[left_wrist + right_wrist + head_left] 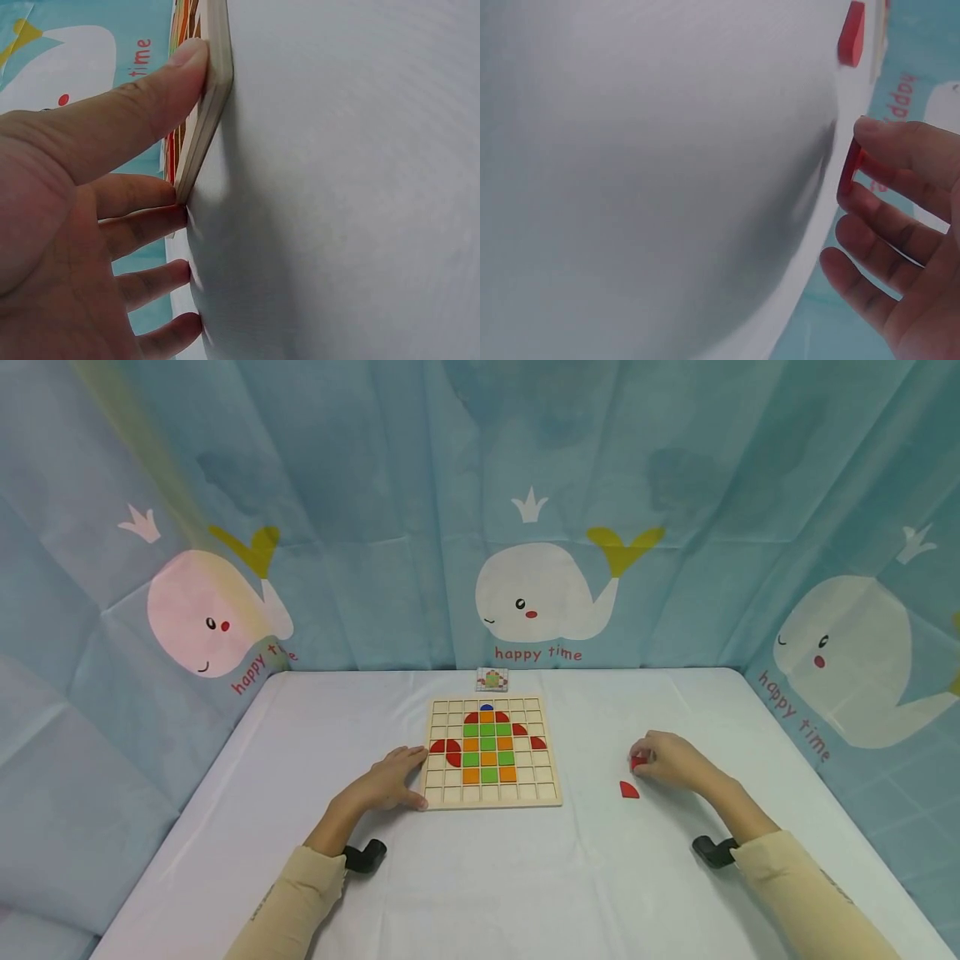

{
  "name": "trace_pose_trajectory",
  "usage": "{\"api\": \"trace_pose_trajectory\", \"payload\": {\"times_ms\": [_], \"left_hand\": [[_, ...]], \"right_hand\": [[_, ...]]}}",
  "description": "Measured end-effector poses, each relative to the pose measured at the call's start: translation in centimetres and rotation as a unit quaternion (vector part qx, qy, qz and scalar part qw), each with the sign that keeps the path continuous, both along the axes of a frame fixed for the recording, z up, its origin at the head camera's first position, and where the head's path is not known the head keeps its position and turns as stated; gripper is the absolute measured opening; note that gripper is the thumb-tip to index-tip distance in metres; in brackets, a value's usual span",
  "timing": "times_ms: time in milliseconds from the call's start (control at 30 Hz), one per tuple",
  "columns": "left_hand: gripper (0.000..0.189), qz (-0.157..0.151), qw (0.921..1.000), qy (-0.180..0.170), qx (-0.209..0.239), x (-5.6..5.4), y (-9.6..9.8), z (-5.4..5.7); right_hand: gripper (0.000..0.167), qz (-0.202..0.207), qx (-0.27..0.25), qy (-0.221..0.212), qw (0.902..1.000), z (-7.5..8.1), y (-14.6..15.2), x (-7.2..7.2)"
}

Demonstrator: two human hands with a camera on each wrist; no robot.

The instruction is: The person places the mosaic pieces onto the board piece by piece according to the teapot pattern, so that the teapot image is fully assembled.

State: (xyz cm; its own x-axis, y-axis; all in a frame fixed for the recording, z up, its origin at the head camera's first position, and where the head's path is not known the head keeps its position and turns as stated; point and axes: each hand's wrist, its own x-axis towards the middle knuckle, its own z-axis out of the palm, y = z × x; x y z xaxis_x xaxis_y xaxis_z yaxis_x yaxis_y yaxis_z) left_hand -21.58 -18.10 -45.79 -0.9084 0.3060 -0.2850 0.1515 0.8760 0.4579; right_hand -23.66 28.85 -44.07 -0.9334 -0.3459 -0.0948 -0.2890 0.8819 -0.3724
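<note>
A square wooden grid board [532, 787] lies mid-table, holding orange and green squares, several red quarter-round pieces and a blue piece at the top. My left hand [392, 779] rests at the board's left edge, thumb and fingers spread along it. In the left wrist view, the thumb touches the edge of the board [210, 97] and the other fingers are nearly straight. To the right, my right hand [667, 758] pinches a red piece [849, 169] between thumb and fingers, over the table. A second red quarter-round piece [629, 790] lies on the cloth just nearer to me.
A small picture card [492, 680] with a coloured pattern lies behind the board. White cloth [495, 885] covers the table. Blue curtains [420, 485] printed with whales hang around the back and sides. Black wrist mounts [365, 857] are strapped on both forearms.
</note>
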Motion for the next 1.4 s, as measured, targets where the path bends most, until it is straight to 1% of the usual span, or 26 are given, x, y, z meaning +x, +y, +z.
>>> {"api": "trace_pose_trajectory", "payload": {"times_ms": [133,333,567,700,1000,1200,1400], "left_hand": [[0.092,0.000,1.0000,0.002,-0.002,0.1,0.1,0.0],[0.092,-0.003,1.0000,0.002,0.002,0.3,0.2,0.1],[0.093,0.006,1.0000,-0.001,0.005,0.3,0.2,0.3],[0.092,0.004,1.0000,-0.001,0.003,0.4,0.3,0.5],[0.092,0.004,1.0000,-0.001,-0.002,0.2,0.2,0.4],[0.092,0.003,1.0000,-0.001,-0.002,0.3,0.2,0.4],[0.093,0.001,1.0000,-0.001,-0.002,0.2,0.1,0.3]], "right_hand": [[0.021,0.011,-0.006,0.003,0.9999,-0.1,-0.7,-0.4],[0.023,0.017,-0.012,-0.006,0.9998,-0.1,-2.2,-0.7],[0.025,0.023,-0.008,-0.008,0.9997,0.0,-4.0,-1.3],[0.025,0.030,-0.007,-0.003,0.9995,0.1,-5.0,-1.5],[0.020,0.063,-0.012,0.005,0.9979,0.2,-7.3,-2.4],[0.024,0.080,-0.012,0.002,0.9968,0.1,-9.1,-2.8],[0.023,0.099,-0.009,0.003,0.9951,0.1,-10.7,-3.1]]}}
